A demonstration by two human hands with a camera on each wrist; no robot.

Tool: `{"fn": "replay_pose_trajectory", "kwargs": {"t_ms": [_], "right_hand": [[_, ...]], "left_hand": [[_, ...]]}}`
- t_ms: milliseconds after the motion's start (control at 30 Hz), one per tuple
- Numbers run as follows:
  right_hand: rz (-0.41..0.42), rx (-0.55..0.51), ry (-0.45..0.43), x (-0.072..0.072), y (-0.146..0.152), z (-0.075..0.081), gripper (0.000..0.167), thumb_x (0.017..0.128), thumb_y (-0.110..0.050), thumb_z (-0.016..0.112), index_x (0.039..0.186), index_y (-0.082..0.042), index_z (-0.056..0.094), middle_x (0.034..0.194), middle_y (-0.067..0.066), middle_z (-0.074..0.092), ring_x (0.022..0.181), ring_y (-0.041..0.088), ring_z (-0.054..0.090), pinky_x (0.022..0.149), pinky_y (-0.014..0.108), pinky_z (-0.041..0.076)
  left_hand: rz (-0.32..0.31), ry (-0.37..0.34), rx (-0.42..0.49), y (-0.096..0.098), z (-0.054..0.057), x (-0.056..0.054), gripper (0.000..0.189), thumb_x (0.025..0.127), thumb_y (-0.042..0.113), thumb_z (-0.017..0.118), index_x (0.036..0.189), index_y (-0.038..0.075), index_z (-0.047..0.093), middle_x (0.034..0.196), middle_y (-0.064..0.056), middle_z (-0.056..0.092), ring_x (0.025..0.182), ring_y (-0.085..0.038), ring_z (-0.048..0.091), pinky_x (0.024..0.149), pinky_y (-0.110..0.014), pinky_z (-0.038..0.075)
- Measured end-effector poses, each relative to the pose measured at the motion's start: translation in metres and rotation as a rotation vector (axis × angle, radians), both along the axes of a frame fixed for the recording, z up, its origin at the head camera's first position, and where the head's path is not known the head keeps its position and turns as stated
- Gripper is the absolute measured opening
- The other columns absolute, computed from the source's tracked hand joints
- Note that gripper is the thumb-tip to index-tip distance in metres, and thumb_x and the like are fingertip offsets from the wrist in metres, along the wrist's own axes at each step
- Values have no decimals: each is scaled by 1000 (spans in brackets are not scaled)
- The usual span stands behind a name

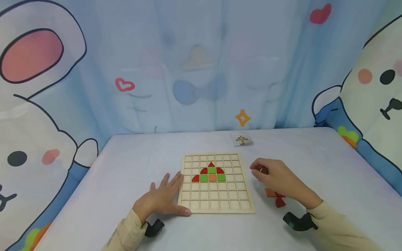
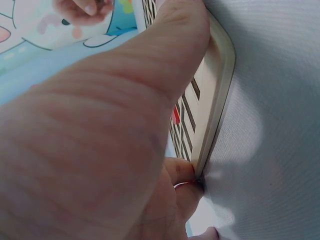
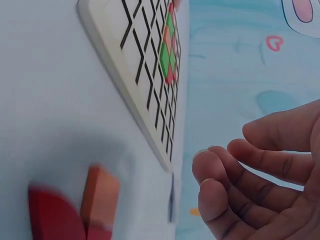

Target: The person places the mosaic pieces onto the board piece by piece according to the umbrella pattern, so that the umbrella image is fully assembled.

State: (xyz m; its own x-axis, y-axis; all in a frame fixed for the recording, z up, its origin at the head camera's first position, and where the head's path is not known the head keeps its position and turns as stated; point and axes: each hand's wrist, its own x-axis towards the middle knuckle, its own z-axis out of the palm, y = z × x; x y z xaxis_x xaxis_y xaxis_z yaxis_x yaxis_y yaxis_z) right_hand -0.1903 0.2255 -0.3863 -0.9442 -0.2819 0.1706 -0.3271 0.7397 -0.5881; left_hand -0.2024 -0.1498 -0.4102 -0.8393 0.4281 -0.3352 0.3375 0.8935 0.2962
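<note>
My left hand (image 1: 164, 198) rests at the left edge of a wooden grid board (image 1: 216, 207), fingers spread and straight, thumb at the near-left corner. In the left wrist view, fingers touch the board's side. Coloured pieces fill some cells: a red triangle (image 1: 211, 164) on top, a green square (image 1: 211, 170) between red quarter circles below it, then a red quarter circle (image 1: 195, 178), green squares and an orange square (image 1: 212, 177). Right of the board hovers my right hand (image 1: 273, 172), fingers loosely bent. Nothing shows between thumb and fingers in the right wrist view.
Loose orange (image 1: 269, 192) and red pieces (image 1: 280, 202) lie under the right forearm. Behind the board is a small picture card (image 1: 242, 139) with a similar pattern. A blue cartoon curtain (image 1: 201, 69) hangs behind the white table (image 1: 150, 150). Dark cameras sit at both wrists.
</note>
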Motion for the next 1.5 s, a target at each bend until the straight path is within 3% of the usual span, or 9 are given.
{"fn": "replay_pose_trajectory", "kwargs": {"t_ms": [200,433,667,833,1067,1267,1500], "right_hand": [[-86,84,17,14,33,9,16,102,-10,73,115,-1,75,100,0,73,90,20,66,77,36,58],[-120,137,22,24,69,9,24,97,-8,78,119,1,74,106,6,74,95,25,65,69,27,54],[-78,196,-32,26,91,0,29,91,-3,80,119,-1,74,111,7,74,100,28,65,76,36,57],[-34,223,-103,22,97,-11,27,89,1,80,115,-3,75,105,1,71,95,23,62,79,42,59],[-38,270,-98,19,98,-22,25,83,8,81,104,-5,74,92,0,63,84,20,58,74,40,58],[-49,301,-111,14,94,-25,22,85,4,84,99,-6,72,90,0,62,82,20,57,75,40,59],[-60,310,-109,11,96,-25,9,94,2,77,100,-2,71,90,1,64,81,19,58,76,42,60]], "left_hand": [[-19,-21,22,-1,-1,-3,126,84,72,80,173,9,17,180,-7,8,162,-44,4,113,-85,12],[-2,-15,31,-1,0,0,125,83,69,83,172,9,19,180,-7,10,162,-45,6,114,-84,12],[11,-12,29,-3,1,1,125,83,67,85,173,10,19,180,-6,9,162,-45,5,114,-84,12],[13,-20,35,-3,2,1,124,83,65,85,172,9,20,180,-7,11,162,-45,6,114,-84,12],[11,-26,34,0,3,1,123,84,65,85,172,9,20,180,-7,11,162,-44,6,114,-83,12],[5,-15,25,-1,1,1,123,84,65,85,172,9,20,180,-7,11,162,-44,6,114,-84,13],[-2,-16,35,-1,1,1,122,85,65,84,172,8,20,180,-8,11,162,-45,5,114,-84,12]]}}
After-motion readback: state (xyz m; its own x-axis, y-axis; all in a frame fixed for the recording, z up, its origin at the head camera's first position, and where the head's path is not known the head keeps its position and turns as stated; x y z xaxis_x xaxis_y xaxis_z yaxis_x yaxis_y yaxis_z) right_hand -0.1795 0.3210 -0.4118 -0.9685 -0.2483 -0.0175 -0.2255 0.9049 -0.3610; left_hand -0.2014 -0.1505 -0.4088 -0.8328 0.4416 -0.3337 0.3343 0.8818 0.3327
